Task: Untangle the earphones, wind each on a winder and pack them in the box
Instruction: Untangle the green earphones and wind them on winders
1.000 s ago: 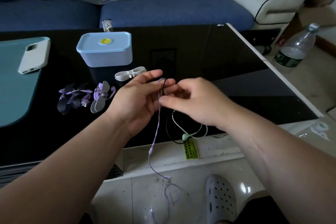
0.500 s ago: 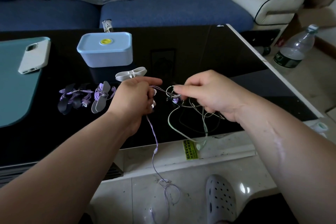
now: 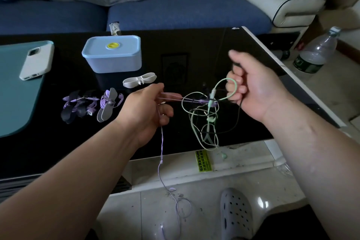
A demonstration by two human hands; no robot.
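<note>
Above the black table (image 3: 194,48), my left hand (image 3: 148,109) grips a purple earphone cable (image 3: 162,142) that trails down to the floor. My right hand (image 3: 251,87) holds a green earphone cable (image 3: 231,82) looped round its fingers, plus a black cable (image 3: 238,115). A knot of purple, green and black cables (image 3: 207,102) is stretched between both hands. An empty white winder (image 3: 139,82) lies on the table. Left of it are two purple earphones wound on winders (image 3: 107,105), (image 3: 78,106). The closed light-blue box (image 3: 113,53) with a yellow spot stands behind.
A white phone (image 3: 37,62) lies on a teal mat (image 3: 11,91) at the left. A blue sofa (image 3: 175,11) runs behind the table. A plastic bottle (image 3: 315,52) stands on the floor at right. A grey clog (image 3: 235,214) is below the table's front edge.
My hands have drawn apart, the right one moving right and up. The tangle is now pulled taut between them, with more green and black cable exposed.
</note>
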